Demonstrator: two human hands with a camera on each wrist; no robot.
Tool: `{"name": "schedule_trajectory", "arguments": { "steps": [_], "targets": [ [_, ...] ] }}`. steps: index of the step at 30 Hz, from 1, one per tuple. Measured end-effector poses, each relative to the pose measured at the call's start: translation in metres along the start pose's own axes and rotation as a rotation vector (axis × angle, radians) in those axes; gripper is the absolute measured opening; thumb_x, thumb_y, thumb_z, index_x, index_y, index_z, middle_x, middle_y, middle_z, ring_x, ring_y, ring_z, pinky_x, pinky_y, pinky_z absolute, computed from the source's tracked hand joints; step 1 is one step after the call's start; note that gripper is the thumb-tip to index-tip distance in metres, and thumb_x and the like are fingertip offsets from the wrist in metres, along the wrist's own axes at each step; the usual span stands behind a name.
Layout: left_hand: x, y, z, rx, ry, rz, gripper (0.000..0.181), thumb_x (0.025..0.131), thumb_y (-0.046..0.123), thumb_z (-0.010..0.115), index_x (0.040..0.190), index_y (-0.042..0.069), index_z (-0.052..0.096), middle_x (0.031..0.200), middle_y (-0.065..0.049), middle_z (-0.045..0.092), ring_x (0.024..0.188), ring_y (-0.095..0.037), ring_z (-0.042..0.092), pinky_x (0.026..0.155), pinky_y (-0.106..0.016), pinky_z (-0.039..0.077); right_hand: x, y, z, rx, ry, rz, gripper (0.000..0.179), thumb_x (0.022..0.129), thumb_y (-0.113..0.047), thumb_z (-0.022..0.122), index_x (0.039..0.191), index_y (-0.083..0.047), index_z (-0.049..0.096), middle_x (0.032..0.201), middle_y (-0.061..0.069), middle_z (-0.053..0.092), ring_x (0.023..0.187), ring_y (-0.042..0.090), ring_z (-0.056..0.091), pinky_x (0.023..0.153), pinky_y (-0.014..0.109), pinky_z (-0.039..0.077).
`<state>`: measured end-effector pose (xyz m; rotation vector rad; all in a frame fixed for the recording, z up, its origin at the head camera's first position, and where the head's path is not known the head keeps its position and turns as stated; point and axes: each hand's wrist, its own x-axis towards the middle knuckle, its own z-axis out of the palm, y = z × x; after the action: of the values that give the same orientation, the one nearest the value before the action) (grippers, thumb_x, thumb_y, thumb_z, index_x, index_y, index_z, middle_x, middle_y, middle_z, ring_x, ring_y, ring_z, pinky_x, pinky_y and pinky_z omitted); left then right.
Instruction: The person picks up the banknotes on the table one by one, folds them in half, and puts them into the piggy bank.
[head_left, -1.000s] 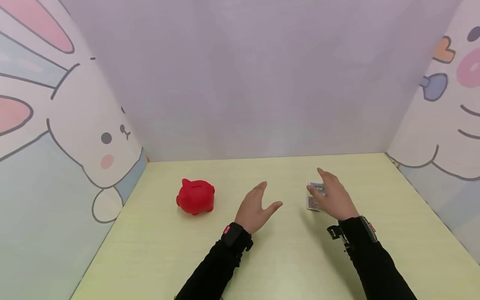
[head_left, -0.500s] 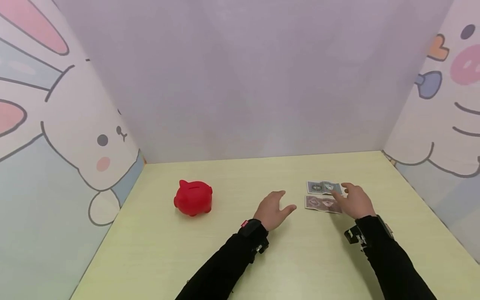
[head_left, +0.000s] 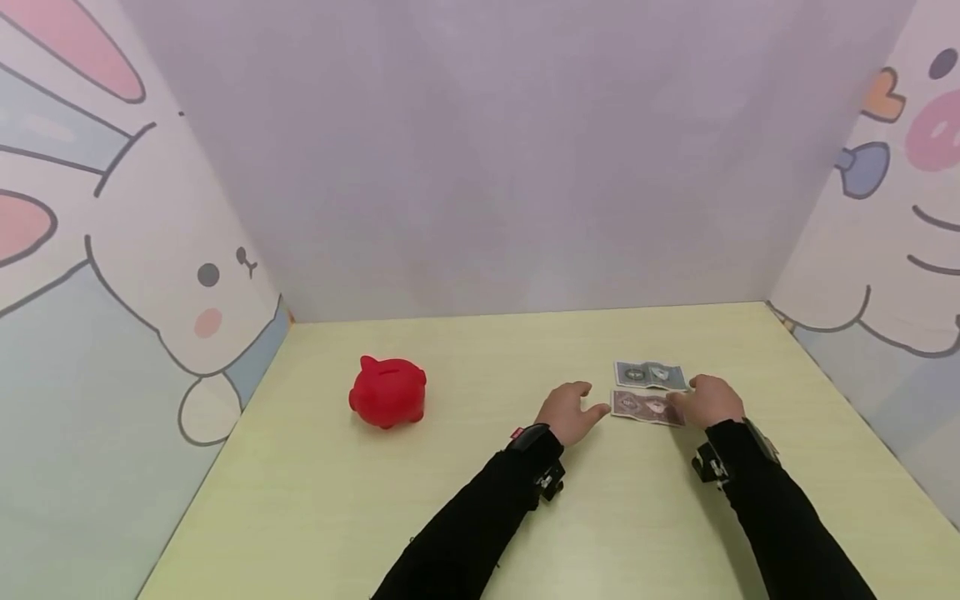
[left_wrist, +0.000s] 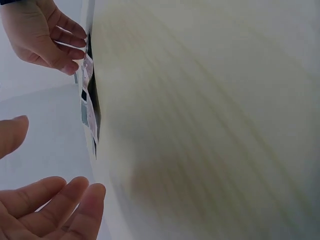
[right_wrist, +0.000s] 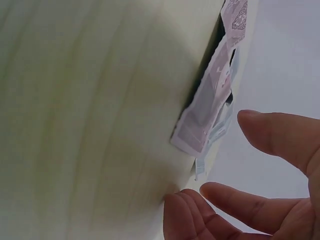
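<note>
Two creased banknotes lie one behind the other at the right of the table. The nearer is a brownish-pink banknote; behind it is a grey-green banknote. My right hand is at their right ends, its thumb over the nearer note in the head view. In the right wrist view its thumb and fingers are spread apart, with the pink banknote just past them and nothing pinched. Left of the notes, my left hand hovers with thumb and fingers spread, its thumb tip near the pink note's left end. It holds nothing.
A red piggy bank with a slot on top stands at the left of the pale yellow table. A lilac wall closes off the back, and side panels with cartoon animals stand left and right.
My left hand has moved right, towards the notes' left ends. My right hand first shifted right, uncovering the notes, then came down at their right ends. The notes and piggy bank have not moved.
</note>
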<state>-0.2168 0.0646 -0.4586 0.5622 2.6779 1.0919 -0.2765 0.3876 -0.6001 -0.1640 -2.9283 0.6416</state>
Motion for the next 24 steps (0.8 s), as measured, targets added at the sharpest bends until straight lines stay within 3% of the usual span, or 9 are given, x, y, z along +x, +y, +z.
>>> {"name": "schedule_trajectory", "arguments": {
  "steps": [2, 4, 5, 7, 11, 16, 24],
  "targets": [
    [0.003, 0.002, 0.003, -0.004, 0.0, 0.0, 0.05, 0.098, 0.035, 0.059, 0.138, 0.005, 0.054, 0.136, -0.009, 0.061, 0.125, -0.024, 0.057, 0.1, -0.026, 0.047, -0.006, -0.014, -0.014, 0.021, -0.067, -0.001, 0.066, 0.091, -0.062, 0.055, 0.094, 0.004, 0.063, 0.082, 0.019, 0.058, 0.072, 0.035, 0.052, 0.065, 0.047, 0.042],
    [0.005, 0.004, 0.006, -0.015, -0.001, -0.005, 0.049, 0.098, 0.033, 0.059, 0.138, 0.005, 0.055, 0.134, -0.009, 0.062, 0.122, -0.023, 0.059, 0.098, -0.025, 0.048, -0.021, -0.047, -0.04, 0.031, -0.102, 0.017, 0.045, 0.09, -0.043, 0.065, 0.07, -0.004, 0.054, 0.063, 0.01, 0.045, 0.058, 0.027, 0.041, 0.057, 0.041, 0.033],
    [0.006, 0.005, 0.008, -0.022, 0.001, -0.007, 0.048, 0.098, 0.032, 0.059, 0.137, 0.005, 0.055, 0.134, -0.009, 0.062, 0.122, -0.023, 0.06, 0.097, -0.026, 0.049, -0.032, -0.066, -0.056, 0.038, -0.123, 0.017, 0.043, 0.09, -0.036, 0.067, 0.064, -0.008, 0.046, 0.058, 0.005, 0.037, 0.056, 0.024, 0.034, 0.055, 0.039, 0.029],
    [0.007, 0.007, 0.01, -0.038, 0.005, -0.016, 0.047, 0.097, 0.031, 0.06, 0.136, 0.004, 0.056, 0.133, -0.009, 0.063, 0.12, -0.023, 0.061, 0.096, -0.026, 0.05, -0.047, -0.096, -0.081, 0.037, -0.146, 0.022, 0.046, 0.089, -0.027, 0.067, 0.06, -0.015, 0.033, 0.058, -0.002, 0.024, 0.057, 0.018, 0.026, 0.056, 0.035, 0.023],
    [0.009, 0.011, 0.013, -0.041, -0.004, -0.043, 0.047, 0.097, 0.031, 0.061, 0.136, 0.005, 0.056, 0.134, -0.009, 0.062, 0.122, -0.023, 0.059, 0.097, -0.025, 0.049, -0.062, -0.128, -0.104, 0.011, -0.137, 0.038, 0.049, 0.088, -0.021, 0.067, 0.056, -0.016, 0.03, 0.057, -0.006, 0.022, 0.056, 0.016, 0.029, 0.055, 0.028, 0.023],
    [0.01, 0.013, 0.014, -0.017, -0.014, -0.065, 0.047, 0.097, 0.032, 0.06, 0.136, 0.005, 0.056, 0.133, -0.009, 0.063, 0.124, -0.024, 0.058, 0.098, -0.026, 0.049, -0.061, -0.133, -0.108, 0.018, -0.151, 0.044, 0.051, 0.086, -0.019, 0.068, 0.054, -0.018, 0.029, 0.056, -0.008, 0.021, 0.054, 0.012, 0.025, 0.053, 0.026, 0.02],
    [0.013, 0.018, 0.016, 0.027, -0.043, -0.071, 0.047, 0.098, 0.032, 0.059, 0.136, 0.006, 0.056, 0.133, -0.009, 0.062, 0.126, -0.022, 0.057, 0.1, -0.023, 0.046, -0.051, -0.115, -0.103, 0.067, -0.228, 0.006, 0.051, 0.087, -0.015, 0.066, 0.053, -0.02, 0.029, 0.052, -0.007, 0.02, 0.05, 0.01, 0.019, 0.052, 0.026, 0.017]
  ]
}}
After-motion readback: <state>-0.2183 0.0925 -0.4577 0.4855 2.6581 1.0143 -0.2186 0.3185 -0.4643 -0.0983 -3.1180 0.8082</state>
